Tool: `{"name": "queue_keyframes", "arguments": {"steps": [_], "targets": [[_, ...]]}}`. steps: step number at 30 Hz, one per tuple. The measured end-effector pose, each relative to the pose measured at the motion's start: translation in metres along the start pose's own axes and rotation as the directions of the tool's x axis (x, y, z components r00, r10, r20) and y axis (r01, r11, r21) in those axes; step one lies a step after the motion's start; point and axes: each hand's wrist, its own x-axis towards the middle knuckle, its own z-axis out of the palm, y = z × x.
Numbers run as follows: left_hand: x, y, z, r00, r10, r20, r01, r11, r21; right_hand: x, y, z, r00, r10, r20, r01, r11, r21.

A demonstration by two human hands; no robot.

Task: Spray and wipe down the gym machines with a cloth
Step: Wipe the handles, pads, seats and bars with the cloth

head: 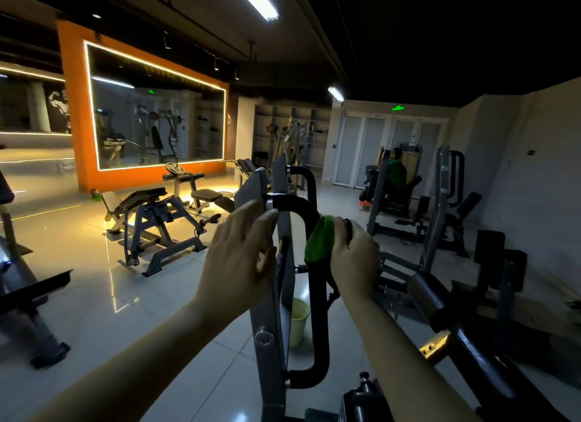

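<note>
A grey steel gym machine (270,321) rises in front of me with a black padded loop handle (319,311) on its right side. My right hand (353,258) grips a green cloth (319,242) and holds it wrapped against the upper curve of that handle. My left hand (240,255) is at the grey upright just left of the handle, fingers bent around its edge near the top of the loop. No spray bottle is visible in either hand.
A pale yellow bucket (297,321) stands on the tiled floor behind the frame. A black roller pad and bar (440,311) sit close on my right. Benches (163,214) stand at mid-left before an orange mirror wall (147,107). A person in green (396,170) sits on a far machine.
</note>
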Motion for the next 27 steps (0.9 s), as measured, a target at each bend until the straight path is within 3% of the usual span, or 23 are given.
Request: {"name": "queue_keyframes", "arguments": {"steps": [2, 5, 7, 9, 10, 11, 14, 16, 18, 20, 23, 27], "targets": [[-0.007, 0.015, 0.006, 0.997, 0.0, 0.072, 0.006, 0.997, -0.082, 0.004, 0.0, -0.015, 0.999, 0.041, 0.03, -0.041, 0.999, -0.005], [-0.003, 0.041, 0.016, 0.964, -0.169, 0.204, 0.22, 0.94, -0.26, 0.003, -0.006, -0.029, 0.975, 0.193, 0.111, -0.207, 0.969, 0.135], [0.003, 0.056, 0.021, 0.914, -0.286, 0.288, 0.395, 0.792, -0.465, 0.001, -0.014, -0.039, 0.939, 0.276, 0.203, -0.316, 0.927, 0.201], [0.009, 0.067, 0.02, 0.852, -0.347, 0.393, 0.524, 0.532, -0.665, 0.0, -0.022, -0.049, 0.892, 0.314, 0.325, -0.393, 0.895, 0.212], [0.011, 0.07, 0.019, 0.842, -0.351, 0.411, 0.537, 0.456, -0.71, 0.0, -0.023, -0.053, 0.87, 0.313, 0.38, -0.416, 0.881, 0.226], [0.013, 0.07, 0.019, 0.854, -0.338, 0.396, 0.517, 0.449, -0.729, 0.001, -0.023, -0.056, 0.851, 0.305, 0.427, -0.433, 0.867, 0.244], [0.016, 0.064, 0.016, 0.9, -0.282, 0.332, 0.435, 0.58, -0.689, 0.007, -0.02, -0.064, 0.787, 0.288, 0.546, -0.491, 0.828, 0.271], [0.016, 0.059, 0.014, 0.893, -0.282, 0.351, 0.449, 0.6, -0.662, 0.011, -0.015, -0.066, 0.698, 0.325, 0.638, -0.593, 0.761, 0.262], [0.016, 0.057, 0.008, 0.85, -0.367, 0.379, 0.526, 0.529, -0.666, 0.015, -0.009, -0.068, 0.602, 0.331, 0.726, -0.691, 0.672, 0.266], [0.017, 0.052, 0.003, 0.782, -0.495, 0.379, 0.6, 0.43, -0.675, 0.021, -0.003, -0.07, 0.551, 0.278, 0.787, -0.745, 0.589, 0.313], [0.018, 0.046, 0.002, 0.68, -0.616, 0.398, 0.64, 0.234, -0.732, 0.035, 0.0, -0.076, 0.558, 0.253, 0.79, -0.775, 0.5, 0.387], [0.023, 0.052, 0.009, 0.613, -0.702, 0.362, 0.575, 0.082, -0.814, 0.052, -0.002, -0.068, 0.686, 0.417, 0.596, -0.703, 0.591, 0.395]]}}
